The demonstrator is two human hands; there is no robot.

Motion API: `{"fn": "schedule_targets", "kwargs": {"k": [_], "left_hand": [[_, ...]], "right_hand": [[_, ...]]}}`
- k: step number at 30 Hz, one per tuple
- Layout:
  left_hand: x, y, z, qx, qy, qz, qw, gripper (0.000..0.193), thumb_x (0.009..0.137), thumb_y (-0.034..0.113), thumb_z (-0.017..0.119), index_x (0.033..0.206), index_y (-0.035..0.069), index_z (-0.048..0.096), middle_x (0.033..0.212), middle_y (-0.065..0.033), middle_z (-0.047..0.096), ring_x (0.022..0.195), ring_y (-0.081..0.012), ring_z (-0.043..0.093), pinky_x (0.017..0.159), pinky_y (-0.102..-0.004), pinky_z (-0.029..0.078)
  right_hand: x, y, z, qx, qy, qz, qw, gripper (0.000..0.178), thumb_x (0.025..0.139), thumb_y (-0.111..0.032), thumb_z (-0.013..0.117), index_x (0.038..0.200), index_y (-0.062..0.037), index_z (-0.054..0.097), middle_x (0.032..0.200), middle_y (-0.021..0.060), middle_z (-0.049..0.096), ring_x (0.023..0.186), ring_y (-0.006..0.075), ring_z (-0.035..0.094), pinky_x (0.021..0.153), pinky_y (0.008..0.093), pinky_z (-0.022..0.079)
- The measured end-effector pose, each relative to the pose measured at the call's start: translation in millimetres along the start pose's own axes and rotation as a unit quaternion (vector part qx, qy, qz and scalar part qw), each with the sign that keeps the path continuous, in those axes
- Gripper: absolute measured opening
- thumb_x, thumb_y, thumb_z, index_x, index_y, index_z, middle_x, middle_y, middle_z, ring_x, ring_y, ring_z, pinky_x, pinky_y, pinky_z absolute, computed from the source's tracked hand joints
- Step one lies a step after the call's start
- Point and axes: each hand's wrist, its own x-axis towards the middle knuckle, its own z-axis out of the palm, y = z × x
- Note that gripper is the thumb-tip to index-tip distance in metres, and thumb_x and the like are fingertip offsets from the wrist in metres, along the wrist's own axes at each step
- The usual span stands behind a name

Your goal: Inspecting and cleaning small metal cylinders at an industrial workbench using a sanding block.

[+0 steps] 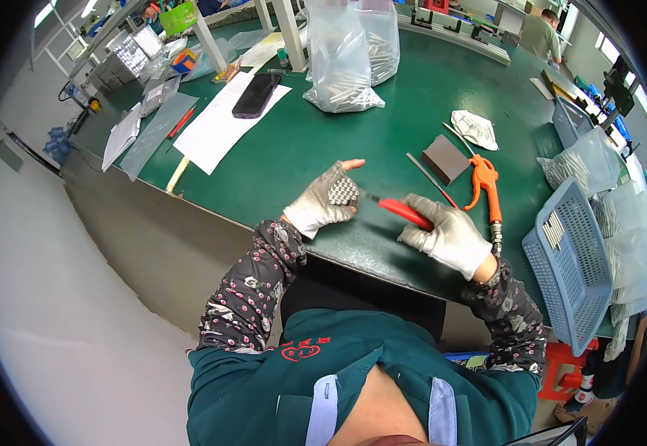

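Note:
My left hand, in a worn grey-white glove with bare fingertips, is closed round a bundle of small metal tubes. Their packed ends show; the rest is hidden by the hand. The thumb points off to the right. My right hand, gloved the same way, grips a red-handled tool. Its thin dark tip, slightly blurred, points at the tube ends and sits just right of them; whether it touches I cannot tell. Beyond the right hand lie a brown block, a slim file-like strip with a red end and an orange air gun.
On the green table stand plastic bags of metal tubes. A phone rests on white paper at the left. At the right are a blue basket with a few tubes, more filled bags and a crumpled white cloth.

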Motion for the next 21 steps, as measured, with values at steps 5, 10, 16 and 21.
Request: {"fn": "schedule_targets", "kwargs": {"k": [5, 10, 16, 21], "left_hand": [[-0.2, 0.5, -0.4, 0.001, 0.004, -0.009, 1.0, 0.086, 0.065, 0.006, 0.078, 0.136, 0.001, 0.03, 0.079, 0.0007, 0.054, 0.073, -0.0064, 0.05, 0.071, -0.0195, 0.042], [0.9, -2.1, -0.7, 0.038, 0.007, -0.001, 0.999, 0.084, 0.065, -0.002, 0.074, 0.136, 0.001, 0.029, 0.079, 0.0011, 0.053, 0.072, -0.0059, 0.05, 0.07, -0.0191, 0.042], [0.2, 1.6, 1.2, 0.023, -0.002, -0.018, 1.0, 0.083, 0.064, -0.008, 0.068, 0.136, 0.002, 0.029, 0.076, 0.0013, 0.052, 0.069, -0.0058, 0.048, 0.068, -0.0189, 0.042], [-0.1, -1.2, 0.5, 0.021, 0.002, -0.009, 1.0, 0.083, 0.063, -0.01, 0.067, 0.137, 0.002, 0.029, 0.076, 0.0012, 0.052, 0.069, -0.0059, 0.048, 0.068, -0.0188, 0.041]], "right_hand": [[8.6, -15.0, -5.7, -0.08, -0.058, -0.043, 0.994, 0.033, 0.083, -0.032, 0.058, 0.109, -0.0114, 0.062, 0.074, 0.0139, 0.064, 0.069, 0.0305, 0.062, 0.06, 0.0391, 0.047], [15.2, -19.0, -4.6, -0.114, -0.061, -0.057, 0.99, 0.031, 0.086, -0.031, 0.054, 0.108, -0.0117, 0.063, 0.069, 0.0129, 0.062, 0.065, 0.0299, 0.061, 0.057, 0.0395, 0.047], [20.0, -21.1, -2.8, -0.131, -0.077, -0.03, 0.988, 0.032, 0.083, -0.03, 0.06, 0.109, -0.0115, 0.063, 0.079, 0.013, 0.065, 0.067, 0.0278, 0.063, 0.061, 0.0353, 0.049], [22.1, -22.1, -1.3, -0.129, -0.087, -0.019, 0.988, 0.032, 0.083, -0.03, 0.06, 0.108, -0.0112, 0.063, 0.078, 0.0133, 0.065, 0.067, 0.0282, 0.063, 0.06, 0.0358, 0.049]]}}
